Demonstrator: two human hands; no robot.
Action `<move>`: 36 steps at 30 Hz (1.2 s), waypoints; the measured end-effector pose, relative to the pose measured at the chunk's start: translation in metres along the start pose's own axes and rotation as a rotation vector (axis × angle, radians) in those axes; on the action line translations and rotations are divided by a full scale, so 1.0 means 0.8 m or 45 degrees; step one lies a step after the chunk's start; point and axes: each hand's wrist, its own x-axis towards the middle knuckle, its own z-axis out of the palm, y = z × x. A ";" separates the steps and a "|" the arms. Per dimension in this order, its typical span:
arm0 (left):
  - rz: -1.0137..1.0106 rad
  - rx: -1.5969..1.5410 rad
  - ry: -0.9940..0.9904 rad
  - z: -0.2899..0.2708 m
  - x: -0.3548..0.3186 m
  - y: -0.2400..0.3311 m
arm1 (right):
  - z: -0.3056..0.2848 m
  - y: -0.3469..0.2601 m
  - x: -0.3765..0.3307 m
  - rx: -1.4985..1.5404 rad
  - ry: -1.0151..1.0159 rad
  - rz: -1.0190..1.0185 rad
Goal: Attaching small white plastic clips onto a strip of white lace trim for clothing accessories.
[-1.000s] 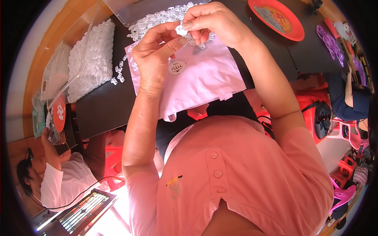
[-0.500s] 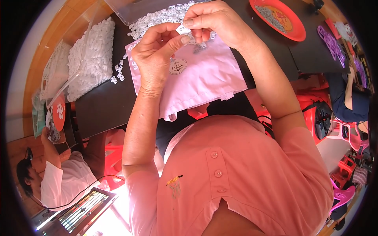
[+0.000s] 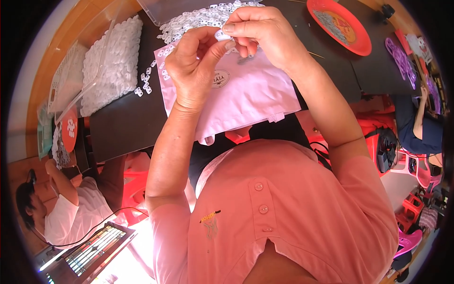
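Observation:
Over the pink cloth (image 3: 250, 92), a small white plastic piece (image 3: 221, 35) with dark marks is pinched in both hands. My left hand (image 3: 196, 59) grips its lower side between thumb and curled fingers. From the right, the thumb and forefinger of my right hand (image 3: 262, 31) meet at the piece's edge; its other fingers curl below. Whether the right fingers also hold something small is hidden. Just beyond my hands lies a heap of similar white pieces (image 3: 187, 23), some spilling onto the cloth.
A red plate (image 3: 363, 46) with small grey metal bits (image 3: 331, 26) stands at the far right, near purple items (image 3: 399, 59). Leftward are a bulky pack of white pieces (image 3: 113, 61) and several loose ones (image 3: 146, 80) on the dark table (image 3: 123, 128). Another person (image 3: 75, 213) sits at left.
Both hands stay together on the white piece, with only slight finger movement. The view has shifted a little, so the table things sit slightly differently in the picture.

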 end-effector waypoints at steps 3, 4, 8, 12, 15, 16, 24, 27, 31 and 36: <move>-0.005 0.082 0.017 -0.004 -0.003 0.003 | 0.008 -0.002 -0.007 -0.178 0.034 -0.078; -0.006 0.085 0.021 -0.004 -0.003 0.005 | 0.012 -0.004 -0.008 -0.172 0.055 -0.101; -0.001 0.033 0.052 -0.002 -0.004 0.010 | 0.019 -0.003 -0.010 -0.159 0.102 -0.161; 0.016 0.113 0.069 -0.001 -0.005 0.009 | 0.015 0.010 -0.005 -0.059 0.043 -0.153; 0.038 0.130 0.077 0.001 -0.003 0.012 | 0.017 0.011 -0.007 -0.055 0.083 -0.156; 0.040 0.129 0.080 0.002 -0.002 0.011 | 0.018 0.013 -0.007 -0.039 0.114 -0.181; -0.005 -0.108 0.015 0.001 0.001 0.006 | 0.022 0.012 -0.008 0.011 0.182 -0.197; 0.084 -0.001 0.009 0.000 0.002 0.003 | 0.026 0.012 -0.010 0.012 0.205 -0.199; 0.112 0.151 -0.002 -0.006 0.000 0.006 | 0.028 0.013 -0.011 0.034 0.173 -0.181; 0.125 0.167 -0.018 -0.007 0.000 0.005 | 0.030 0.013 -0.011 0.051 0.181 -0.178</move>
